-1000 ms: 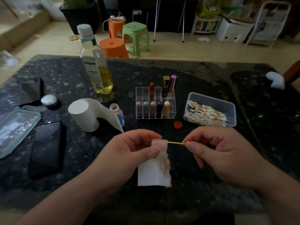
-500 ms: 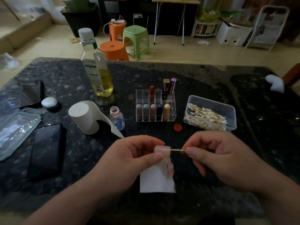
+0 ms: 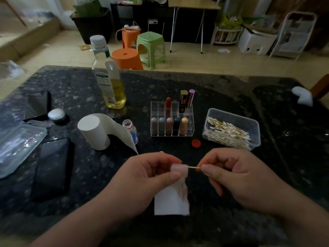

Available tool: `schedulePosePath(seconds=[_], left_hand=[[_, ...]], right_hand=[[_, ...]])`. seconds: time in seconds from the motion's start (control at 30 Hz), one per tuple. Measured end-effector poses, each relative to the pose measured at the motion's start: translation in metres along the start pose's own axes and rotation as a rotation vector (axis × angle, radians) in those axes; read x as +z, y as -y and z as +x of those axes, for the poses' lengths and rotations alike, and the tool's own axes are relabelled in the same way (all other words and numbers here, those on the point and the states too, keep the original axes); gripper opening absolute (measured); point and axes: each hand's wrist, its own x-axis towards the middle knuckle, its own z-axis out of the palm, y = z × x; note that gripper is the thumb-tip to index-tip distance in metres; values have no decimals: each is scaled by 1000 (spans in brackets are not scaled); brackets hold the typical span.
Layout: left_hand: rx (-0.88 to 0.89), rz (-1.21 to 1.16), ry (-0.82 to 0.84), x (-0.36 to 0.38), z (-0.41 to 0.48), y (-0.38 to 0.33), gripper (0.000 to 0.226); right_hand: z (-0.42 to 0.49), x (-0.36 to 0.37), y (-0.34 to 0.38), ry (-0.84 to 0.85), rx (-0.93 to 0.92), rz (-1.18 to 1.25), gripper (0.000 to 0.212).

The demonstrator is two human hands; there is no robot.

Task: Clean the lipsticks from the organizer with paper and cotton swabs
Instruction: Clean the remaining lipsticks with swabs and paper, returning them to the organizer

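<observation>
Just above the bench (image 3: 222,90), the left hand (image 3: 142,177) pinches limp, stained paper (image 3: 171,200) round the tip of a light, brittle cotton swab (image 3: 193,167), which the right hand (image 3: 236,177) sensibly pinches close to the paper.

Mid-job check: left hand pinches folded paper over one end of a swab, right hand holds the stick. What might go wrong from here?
1. The swab stick is thin and pinched by the right hand; a hard twist may snap it.
2. The paper in the left hand hangs with reddish stains and may smear the table.
3. The uncapped small bottle stands beside the paper roll's loose tail; tugging that may tip it.
</observation>
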Motion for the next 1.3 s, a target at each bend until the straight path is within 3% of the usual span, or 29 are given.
schedulePosePath(seconds=[0.13, 0.33, 0.6, 0.83, 0.93, 1.1, 1.3], left_hand=[[57, -16, -36, 0, 1, 0, 31], [68, -20, -32, -1, 0, 0, 32], [24, 37, -39, 2, 1, -1, 27], [48, 49, -41, 0, 0, 0, 27], [41, 34, -14, 1, 0, 0, 26], [90, 4, -29, 5, 0, 4, 28], [91, 21, -12, 5, 0, 6, 27]], right_hand=[[2, 1, -2, -23, 19, -36, 22], [1, 2, 3, 118, 31, 64, 18], [3, -1, -5, -10, -3, -40, 17], [0, -3, -1, 104, 30, 17, 17], [0, -4, -1, 75, -10, 58, 17], [3, 2, -6, 5, -20, -75, 16], [1, 1, -4, 129, -4, 42, 14]])
